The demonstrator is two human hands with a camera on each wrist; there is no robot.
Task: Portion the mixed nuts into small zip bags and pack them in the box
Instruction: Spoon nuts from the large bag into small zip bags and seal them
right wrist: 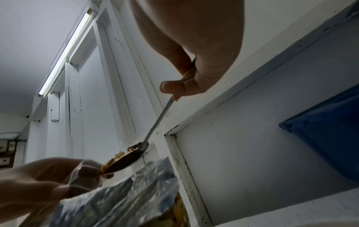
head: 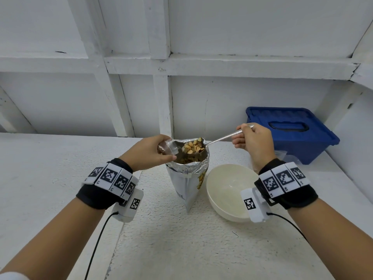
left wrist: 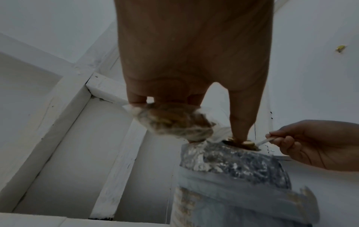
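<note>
Forearms with marker wristbands [head: 110, 178] lowest in head view. Left hand [head: 149, 152] pinches small clear zip bag [head: 167, 148], part-filled, mouth tilted toward the spoon. Right hand [head: 254, 142] curled round handle of metal spoon [head: 214, 141]; spoon bowl heaped with mixed nuts [head: 192, 147], tip at the bag mouth. Both held over open foil nut pouch [head: 188, 178] standing on white desk [head: 50, 178]. Cream bowl [head: 228, 190] just right of pouch. Blue box [head: 290, 132], lid on, back right.
</note>
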